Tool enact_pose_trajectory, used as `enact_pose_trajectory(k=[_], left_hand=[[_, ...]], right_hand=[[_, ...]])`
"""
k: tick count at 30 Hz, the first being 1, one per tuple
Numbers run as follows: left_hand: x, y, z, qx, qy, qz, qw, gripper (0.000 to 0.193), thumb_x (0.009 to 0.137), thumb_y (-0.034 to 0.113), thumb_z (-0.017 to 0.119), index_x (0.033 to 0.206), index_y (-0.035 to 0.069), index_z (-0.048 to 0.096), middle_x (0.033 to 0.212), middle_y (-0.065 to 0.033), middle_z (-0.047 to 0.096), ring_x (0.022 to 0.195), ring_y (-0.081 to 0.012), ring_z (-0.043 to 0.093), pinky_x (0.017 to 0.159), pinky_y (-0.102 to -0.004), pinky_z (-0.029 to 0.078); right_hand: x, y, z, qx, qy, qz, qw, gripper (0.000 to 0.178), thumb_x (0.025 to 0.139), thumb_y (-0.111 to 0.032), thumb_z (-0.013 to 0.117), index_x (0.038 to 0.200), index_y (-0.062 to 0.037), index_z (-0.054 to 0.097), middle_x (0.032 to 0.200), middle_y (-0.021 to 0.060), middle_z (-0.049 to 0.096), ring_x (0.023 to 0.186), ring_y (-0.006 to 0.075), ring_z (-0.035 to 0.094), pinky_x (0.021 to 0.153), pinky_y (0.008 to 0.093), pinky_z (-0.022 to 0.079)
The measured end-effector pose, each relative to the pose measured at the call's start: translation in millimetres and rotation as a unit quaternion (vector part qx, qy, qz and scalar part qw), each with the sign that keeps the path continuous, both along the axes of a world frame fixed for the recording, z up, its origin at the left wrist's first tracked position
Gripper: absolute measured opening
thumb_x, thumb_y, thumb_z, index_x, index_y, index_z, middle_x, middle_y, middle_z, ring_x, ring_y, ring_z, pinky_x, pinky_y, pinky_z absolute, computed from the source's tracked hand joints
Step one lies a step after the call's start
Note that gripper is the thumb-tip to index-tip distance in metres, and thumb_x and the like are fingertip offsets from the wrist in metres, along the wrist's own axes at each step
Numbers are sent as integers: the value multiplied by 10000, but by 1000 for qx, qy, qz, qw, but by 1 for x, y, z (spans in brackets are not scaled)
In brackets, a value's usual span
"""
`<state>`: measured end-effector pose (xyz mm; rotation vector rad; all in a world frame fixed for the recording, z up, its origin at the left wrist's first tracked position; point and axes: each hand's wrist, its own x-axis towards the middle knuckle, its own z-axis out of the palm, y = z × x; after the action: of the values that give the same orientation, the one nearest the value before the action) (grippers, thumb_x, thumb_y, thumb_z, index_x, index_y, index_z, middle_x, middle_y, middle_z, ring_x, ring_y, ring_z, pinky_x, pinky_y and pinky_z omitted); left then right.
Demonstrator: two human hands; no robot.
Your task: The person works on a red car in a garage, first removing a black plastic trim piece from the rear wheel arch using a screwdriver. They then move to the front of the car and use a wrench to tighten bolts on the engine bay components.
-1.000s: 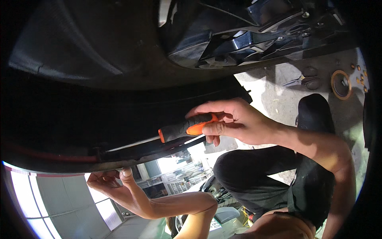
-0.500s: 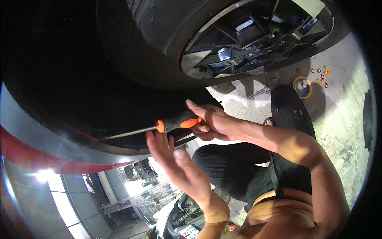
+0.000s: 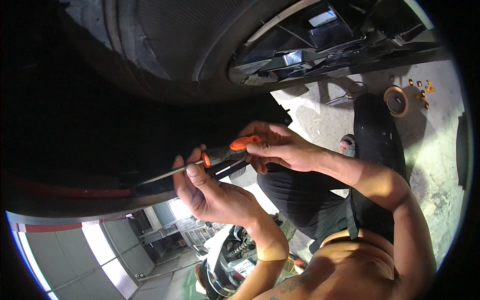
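A screwdriver (image 3: 218, 156) with a black and orange handle lies almost level across my view, its metal shaft pointing left. My right hand (image 3: 282, 149) is closed round the end of the handle, thumb along the orange part. My left hand (image 3: 207, 192) pinches the shaft just ahead of the handle, between thumb and fingers. The tip reaches the dark inside edge of the wheel arch (image 3: 90, 193), where a reddish lip shows. Exactly what the tip touches is too dark to make out.
Above my hands is a large tyre (image 3: 170, 45) with a spoked wheel (image 3: 305, 55). On the concrete floor at right lie a tan-rimmed round object (image 3: 396, 101), several small orange clips (image 3: 423, 93) and a plier-like tool (image 3: 345, 96). A motorbike (image 3: 220, 257) stands at lower left.
My left hand has gone from open fingers beside the screwdriver to pinching its shaft. My right hand has shifted its grip on the handle end. The whole view has tilted and moved.
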<state>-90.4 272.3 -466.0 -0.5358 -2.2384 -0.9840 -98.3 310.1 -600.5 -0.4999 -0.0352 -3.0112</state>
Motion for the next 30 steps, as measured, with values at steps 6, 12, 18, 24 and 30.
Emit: enact_pose_trajectory(k=[6, 12, 18, 24, 30], left_hand=[[3, 6, -3, 93, -76, -49, 992, 314, 1031, 148, 472, 1232, -88, 521, 1083, -233, 671, 1057, -318, 658, 962, -391, 513], [-3, 2, -7, 87, -22, 2, 996, 295, 1013, 149, 515, 1178, -92, 551, 1082, -231, 667, 986, -289, 672, 917, -361, 542], [8, 9, 1, 81, -80, -38, 993, 363, 989, 150, 560, 1261, -86, 515, 1150, -240, 643, 1067, -296, 645, 985, -392, 495], [5, -5, -1, -20, -82, -20, 996, 368, 910, 79, 668, 1237, -49, 556, 1073, -191, 676, 1012, -275, 673, 951, -381, 523], [5, 14, -16, -53, 24, 122, 991, 317, 903, 161, 703, 1139, -11, 583, 922, -76, 624, 877, -153, 631, 822, -266, 497]], right_hand=[[-2, -10, 1, 2, 26, 178, 984, 587, 967, -623, 443, 825, -90, 644, 565, -25, 513, 462, 66, 462, 432, 214, 335], [12, 3, 11, -42, -43, 30, 998, 316, 974, -319, 612, 1129, -46, 584, 802, 23, 632, 619, 98, 601, 539, 223, 472], [3, -8, 0, 16, -22, 129, 991, 506, 981, -523, 498, 868, -46, 625, 614, 0, 564, 546, 80, 530, 488, 230, 400], [0, -7, 8, 47, -31, 94, 994, 648, 987, -633, 350, 868, -53, 613, 594, 8, 517, 513, 92, 512, 474, 232, 414], [-1, 1, -8, -69, -4, 53, 996, 341, 973, -285, 610, 1166, -7, 564, 983, 123, 661, 791, 161, 668, 701, 283, 570]])
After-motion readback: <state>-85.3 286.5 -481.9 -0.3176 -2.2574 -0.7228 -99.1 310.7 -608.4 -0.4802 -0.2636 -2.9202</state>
